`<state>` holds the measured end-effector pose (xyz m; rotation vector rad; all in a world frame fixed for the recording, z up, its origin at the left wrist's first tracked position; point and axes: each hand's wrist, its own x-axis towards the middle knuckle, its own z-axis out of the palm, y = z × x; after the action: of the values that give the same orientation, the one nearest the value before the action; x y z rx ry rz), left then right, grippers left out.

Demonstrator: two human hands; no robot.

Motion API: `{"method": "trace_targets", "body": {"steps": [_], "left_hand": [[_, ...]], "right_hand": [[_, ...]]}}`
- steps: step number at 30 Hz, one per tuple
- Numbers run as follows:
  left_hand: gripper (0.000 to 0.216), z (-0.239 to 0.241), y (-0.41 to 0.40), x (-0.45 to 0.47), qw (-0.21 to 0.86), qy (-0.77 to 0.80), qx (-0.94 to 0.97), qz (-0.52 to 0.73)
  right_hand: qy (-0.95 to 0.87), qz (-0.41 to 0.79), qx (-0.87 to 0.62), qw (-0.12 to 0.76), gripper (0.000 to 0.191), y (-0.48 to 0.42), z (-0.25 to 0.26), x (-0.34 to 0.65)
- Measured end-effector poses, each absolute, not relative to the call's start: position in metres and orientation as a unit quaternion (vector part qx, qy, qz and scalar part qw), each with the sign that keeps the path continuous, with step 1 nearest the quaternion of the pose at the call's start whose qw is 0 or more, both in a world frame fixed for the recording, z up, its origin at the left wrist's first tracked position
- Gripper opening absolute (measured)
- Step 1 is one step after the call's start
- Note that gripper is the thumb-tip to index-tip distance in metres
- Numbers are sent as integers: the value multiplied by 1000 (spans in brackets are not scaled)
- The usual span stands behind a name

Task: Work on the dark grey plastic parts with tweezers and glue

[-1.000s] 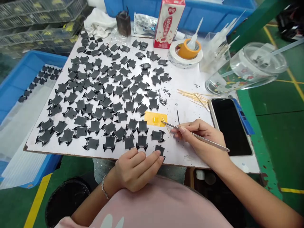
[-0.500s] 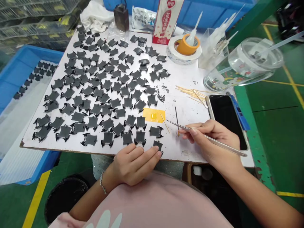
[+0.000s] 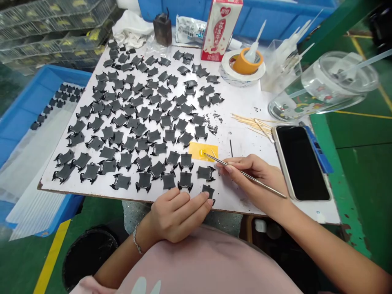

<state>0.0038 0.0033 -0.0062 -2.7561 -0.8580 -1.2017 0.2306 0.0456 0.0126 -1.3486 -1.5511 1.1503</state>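
This place is a factory workshop. The green floor (image 3: 366, 196) has painted yellow lines (image 3: 52, 257), as in a production hall. A blue plastic crate (image 3: 65, 71) stands beside the table (image 3: 232, 200), and wire racks (image 3: 52, 41) are stacked behind it. On the table, very many small black parts (image 3: 143, 181) of the same kind lie in rows.

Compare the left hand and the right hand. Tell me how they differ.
The left hand lies palm down with empty fingers, beside a black piece, while the right hand is raised, pinching steel tweezers. The left wrist wears a bracelet; the right wrist is bare. Both hands are bare-skinned and over the white board.
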Motion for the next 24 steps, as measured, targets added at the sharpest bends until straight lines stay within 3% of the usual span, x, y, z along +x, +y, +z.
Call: {"method": "trace_targets", "body": {"steps": [10,18,24], "left_hand": [[20,-6,3,4,7,-276,-880,-386],[20,-7,3,4,0,-270,-881,-387],[23,-6,2,3,-5,-280,-883,-378]], "right_hand": [[-623,438,-529,374,5,46,15,228],[-489,516,-547,441,19,38,28,237],[-431,585,-565,391,28,8,34,244]]}}
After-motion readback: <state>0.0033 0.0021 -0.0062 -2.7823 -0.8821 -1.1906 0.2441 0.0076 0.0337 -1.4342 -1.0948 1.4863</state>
